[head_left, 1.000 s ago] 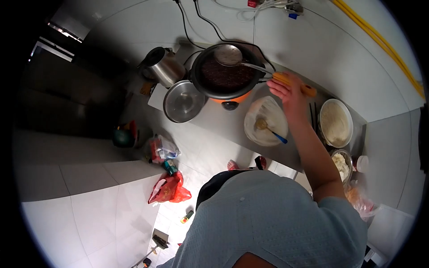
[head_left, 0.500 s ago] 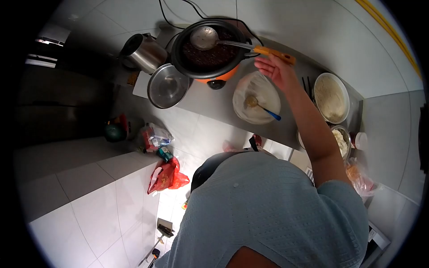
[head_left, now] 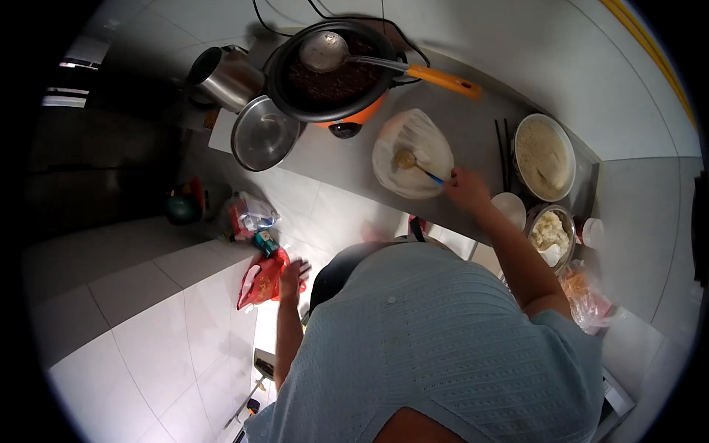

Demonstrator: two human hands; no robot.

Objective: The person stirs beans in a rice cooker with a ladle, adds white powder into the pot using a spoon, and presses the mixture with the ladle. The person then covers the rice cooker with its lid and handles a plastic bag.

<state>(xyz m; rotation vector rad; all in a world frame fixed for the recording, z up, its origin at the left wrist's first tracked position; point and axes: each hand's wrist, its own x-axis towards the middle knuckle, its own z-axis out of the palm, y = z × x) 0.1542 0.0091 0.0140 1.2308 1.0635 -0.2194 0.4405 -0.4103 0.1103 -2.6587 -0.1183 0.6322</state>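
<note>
Loosely crumpled plastic [head_left: 415,133], slim blue-handled spoon [head_left: 405,159]

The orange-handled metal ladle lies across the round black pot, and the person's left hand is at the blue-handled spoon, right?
Not quite: the head view shows the right hand at the spoon. The ladle does lie across the pot.

The right hand [head_left: 467,189] touches the blue handle of the spoon [head_left: 405,159] in the pale bowl [head_left: 436,148]. The left hand [head_left: 294,275] is open. The ladle [head_left: 444,80] lies across the electric pot [head_left: 363,112].
</note>
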